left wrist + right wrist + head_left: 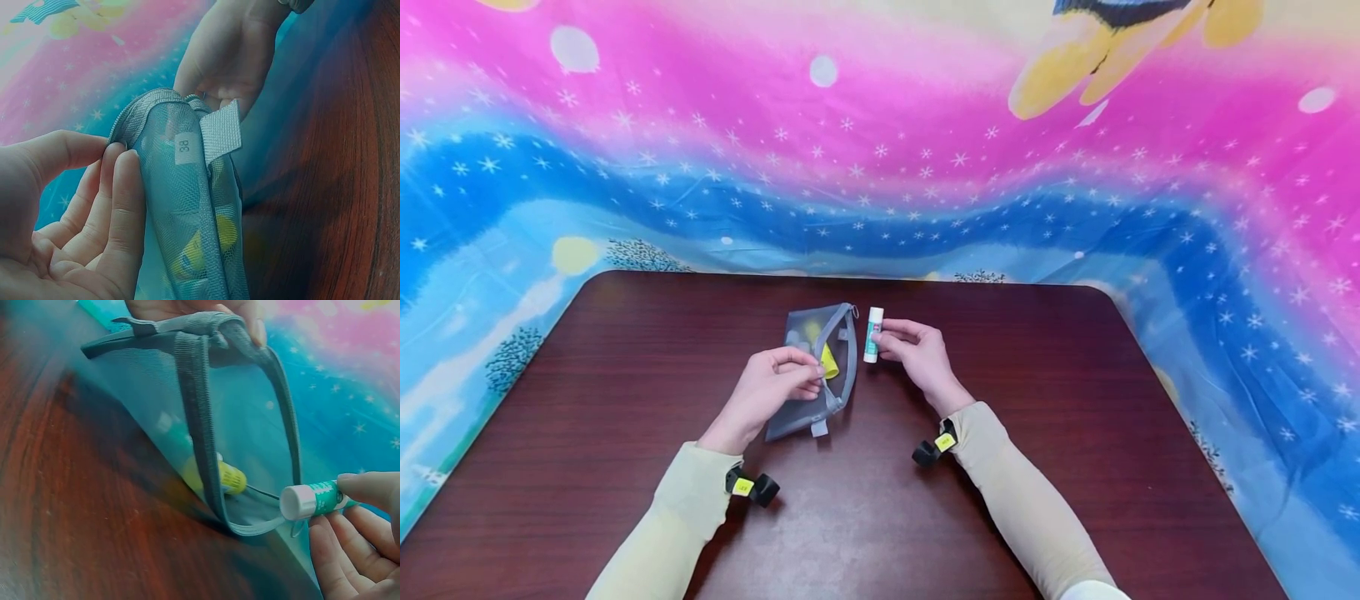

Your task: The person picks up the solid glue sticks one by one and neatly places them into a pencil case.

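Note:
A grey mesh zipper pouch (792,419) stands with its mouth open toward the right. My left hand (765,390) pinches the zipper edge between thumb and fingers, as the left wrist view also shows. Just right of the mouth, my right hand (921,353) holds a glue stick (873,337) with a white cap and a green label between thumb and fingers. In the right wrist view, the glue stick (320,497) overlaps the zipper rim. Inside the pouch lies a yellow cylinder (232,480); other pale and green items behind it are blurred by the mesh.
Under everything is a dark reddish-brown wooden table (865,533). A colourful cloth (880,192) printed with snowflakes hangs along its back and sides. Each wrist carries a black camera strap with a yellow tag.

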`<state>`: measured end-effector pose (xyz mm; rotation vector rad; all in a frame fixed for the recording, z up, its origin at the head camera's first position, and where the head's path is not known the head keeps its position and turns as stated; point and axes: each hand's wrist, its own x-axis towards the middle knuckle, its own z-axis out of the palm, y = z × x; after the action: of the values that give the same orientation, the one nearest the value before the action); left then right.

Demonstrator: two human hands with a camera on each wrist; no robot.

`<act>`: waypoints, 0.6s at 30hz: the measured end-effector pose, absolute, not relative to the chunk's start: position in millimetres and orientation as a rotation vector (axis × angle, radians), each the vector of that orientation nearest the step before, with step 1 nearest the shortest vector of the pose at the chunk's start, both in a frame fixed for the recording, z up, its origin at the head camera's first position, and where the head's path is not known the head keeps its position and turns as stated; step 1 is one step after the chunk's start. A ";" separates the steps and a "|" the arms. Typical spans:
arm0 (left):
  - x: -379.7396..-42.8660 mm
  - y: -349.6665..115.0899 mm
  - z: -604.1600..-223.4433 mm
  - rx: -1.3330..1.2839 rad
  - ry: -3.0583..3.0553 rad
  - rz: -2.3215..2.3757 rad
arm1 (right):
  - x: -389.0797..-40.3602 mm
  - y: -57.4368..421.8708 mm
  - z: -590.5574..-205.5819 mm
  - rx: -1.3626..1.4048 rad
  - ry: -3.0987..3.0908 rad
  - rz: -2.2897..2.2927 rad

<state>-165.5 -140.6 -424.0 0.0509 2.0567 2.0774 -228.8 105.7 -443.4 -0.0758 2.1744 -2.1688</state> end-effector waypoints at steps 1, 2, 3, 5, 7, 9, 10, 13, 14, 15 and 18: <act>-165.5 -140.6 -424.2 0.049 2.056 2.078 | -228.6 104.5 -444.5 -0.079 2.176 -2.158; -165.6 -140.7 -424.3 0.049 2.056 2.078 | -228.5 103.3 -445.4 -0.083 2.175 -2.148; -165.7 -140.7 -424.3 0.049 2.055 2.078 | -228.5 102.1 -446.4 -0.087 2.176 -2.139; -166.0 -140.8 -424.4 0.046 2.053 2.082 | -228.1 99.3 -447.5 -0.092 2.176 -2.124; -165.8 -141.0 -424.1 0.042 2.053 2.082 | -228.2 96.8 -449.1 -0.094 2.165 -2.121; -165.5 -141.2 -423.7 0.041 2.055 2.079 | -228.2 94.3 -450.0 -0.093 2.161 -2.118; -165.3 -141.3 -423.4 0.036 2.054 2.079 | -228.1 93.1 -450.4 -0.091 2.155 -2.120; -164.8 -141.4 -423.0 0.026 2.053 2.080 | -228.3 89.8 -451.3 -0.088 2.159 -2.112; -164.7 -141.6 -423.1 0.029 2.053 2.080 | -228.2 88.9 -451.3 -0.086 2.164 -2.106; -164.8 -141.5 -423.1 0.029 2.051 2.082 | -228.1 88.0 -451.4 -0.084 2.173 -2.097; -165.3 -141.0 -423.0 0.033 2.047 2.086 | -228.7 85.4 -452.1 -0.078 2.195 -2.071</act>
<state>-165.3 -141.0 -423.0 0.0332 2.0466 2.0856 -228.7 85.4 -452.1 -0.0784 2.1951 -2.0714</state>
